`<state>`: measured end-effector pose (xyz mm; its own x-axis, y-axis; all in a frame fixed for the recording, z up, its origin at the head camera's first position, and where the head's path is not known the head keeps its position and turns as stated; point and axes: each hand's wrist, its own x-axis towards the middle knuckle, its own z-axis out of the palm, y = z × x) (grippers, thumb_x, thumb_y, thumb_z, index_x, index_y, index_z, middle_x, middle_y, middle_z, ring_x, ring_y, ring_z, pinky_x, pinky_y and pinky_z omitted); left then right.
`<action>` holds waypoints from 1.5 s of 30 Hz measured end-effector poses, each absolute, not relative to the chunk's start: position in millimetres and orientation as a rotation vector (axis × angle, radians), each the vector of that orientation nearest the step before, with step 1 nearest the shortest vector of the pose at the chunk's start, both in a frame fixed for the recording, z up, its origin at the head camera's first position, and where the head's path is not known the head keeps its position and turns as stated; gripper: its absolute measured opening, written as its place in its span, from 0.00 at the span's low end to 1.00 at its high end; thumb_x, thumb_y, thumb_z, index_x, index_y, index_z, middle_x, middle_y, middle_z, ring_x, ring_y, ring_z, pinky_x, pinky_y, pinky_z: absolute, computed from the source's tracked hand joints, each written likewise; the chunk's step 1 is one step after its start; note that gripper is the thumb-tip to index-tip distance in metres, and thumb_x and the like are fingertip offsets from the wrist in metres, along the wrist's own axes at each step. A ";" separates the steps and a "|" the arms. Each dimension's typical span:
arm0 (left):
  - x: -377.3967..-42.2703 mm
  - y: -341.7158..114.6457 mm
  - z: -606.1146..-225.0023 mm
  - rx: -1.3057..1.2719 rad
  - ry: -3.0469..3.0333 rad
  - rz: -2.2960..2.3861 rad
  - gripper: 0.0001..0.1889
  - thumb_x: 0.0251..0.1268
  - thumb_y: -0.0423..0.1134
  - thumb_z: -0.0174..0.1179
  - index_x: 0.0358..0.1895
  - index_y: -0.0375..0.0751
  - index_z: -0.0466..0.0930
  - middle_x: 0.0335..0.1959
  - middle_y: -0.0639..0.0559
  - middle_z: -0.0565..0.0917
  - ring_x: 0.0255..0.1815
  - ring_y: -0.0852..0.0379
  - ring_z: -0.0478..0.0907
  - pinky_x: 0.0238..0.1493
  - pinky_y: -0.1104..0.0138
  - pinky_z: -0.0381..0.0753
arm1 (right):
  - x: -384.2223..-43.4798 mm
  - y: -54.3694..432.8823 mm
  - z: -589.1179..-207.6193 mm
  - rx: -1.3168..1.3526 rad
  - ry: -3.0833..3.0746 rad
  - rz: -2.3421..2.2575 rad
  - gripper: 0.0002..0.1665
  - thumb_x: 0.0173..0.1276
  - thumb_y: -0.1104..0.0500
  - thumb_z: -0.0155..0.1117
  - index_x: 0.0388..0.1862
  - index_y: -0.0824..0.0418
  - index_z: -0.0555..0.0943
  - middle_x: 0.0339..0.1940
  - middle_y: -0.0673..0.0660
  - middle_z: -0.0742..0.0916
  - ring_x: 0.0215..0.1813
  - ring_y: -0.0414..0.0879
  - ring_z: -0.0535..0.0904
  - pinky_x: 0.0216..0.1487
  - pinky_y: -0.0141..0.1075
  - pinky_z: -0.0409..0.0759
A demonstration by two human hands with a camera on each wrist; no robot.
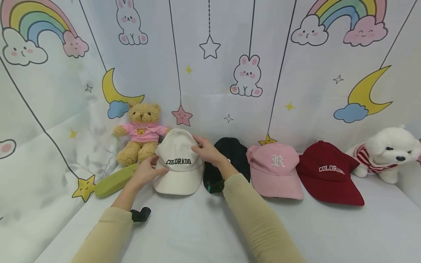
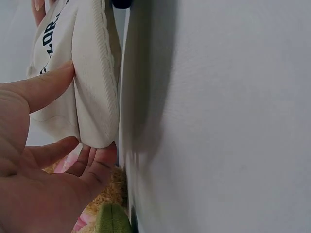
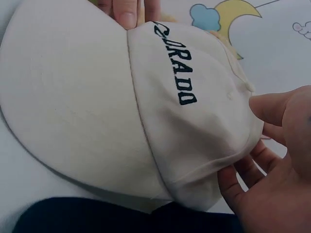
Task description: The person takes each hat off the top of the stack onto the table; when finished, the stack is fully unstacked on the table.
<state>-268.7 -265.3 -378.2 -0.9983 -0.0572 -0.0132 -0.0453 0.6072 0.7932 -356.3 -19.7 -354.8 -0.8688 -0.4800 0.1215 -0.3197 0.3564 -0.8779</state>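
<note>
A white baseball cap [image 1: 179,168] lettered COLORADO stands between both hands, its brim facing forward and down. At the cap's left side my left hand [image 1: 148,171] grips it; in the left wrist view the thumb [image 2: 51,87] lies on the front by the brim seam, with the fingers at the cap's edge. My right hand [image 1: 210,151] holds the upper right of the crown. In the right wrist view its thumb [image 3: 272,107] presses the crown, while the other fingers [image 3: 248,170] reach behind and are partly hidden.
Right of the white cap stand a black cap [image 1: 231,149], a pink cap [image 1: 274,170], a dark red cap [image 1: 329,175] and a white plush dog [image 1: 391,151]. A teddy bear [image 1: 143,128] and a long green object [image 1: 115,181] are on the left. A patterned backdrop [image 1: 210,106] hangs behind.
</note>
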 end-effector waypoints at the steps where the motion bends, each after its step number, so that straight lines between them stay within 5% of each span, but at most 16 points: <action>1: -269.5 -265.3 -379.2 0.092 -2.805 -1.396 0.43 0.65 0.43 0.68 0.75 0.25 0.56 0.68 0.27 0.67 0.66 0.34 0.65 0.64 0.44 0.69 | -357.5 -19.4 -356.8 -0.727 2.453 -1.533 0.34 0.80 0.56 0.54 0.81 0.54 0.60 0.69 0.62 0.68 0.64 0.55 0.68 0.62 0.52 0.74; 20: -274.8 -260.0 -387.0 0.148 -2.890 -1.404 0.40 0.68 0.42 0.63 0.73 0.20 0.56 0.66 0.20 0.66 0.66 0.29 0.66 0.64 0.42 0.69 | -362.6 -21.5 -378.8 -0.770 2.512 -1.406 0.36 0.80 0.55 0.53 0.82 0.56 0.57 0.70 0.65 0.68 0.68 0.55 0.63 0.70 0.52 0.64; 35: -274.3 -259.6 -389.2 0.154 -2.835 -1.448 0.42 0.68 0.41 0.64 0.75 0.20 0.53 0.71 0.22 0.62 0.72 0.30 0.61 0.69 0.44 0.64 | -355.3 -19.7 -372.7 -0.715 2.633 -1.275 0.34 0.75 0.55 0.55 0.76 0.65 0.63 0.66 0.67 0.71 0.65 0.56 0.69 0.64 0.50 0.73; 45: -269.8 -258.5 -376.9 0.171 -2.731 -1.458 0.40 0.73 0.46 0.59 0.76 0.25 0.53 0.71 0.26 0.63 0.71 0.32 0.62 0.68 0.44 0.66 | -345.5 -0.5 -351.3 -0.737 2.607 -1.389 0.42 0.77 0.51 0.57 0.82 0.63 0.53 0.72 0.66 0.70 0.71 0.58 0.67 0.67 0.49 0.71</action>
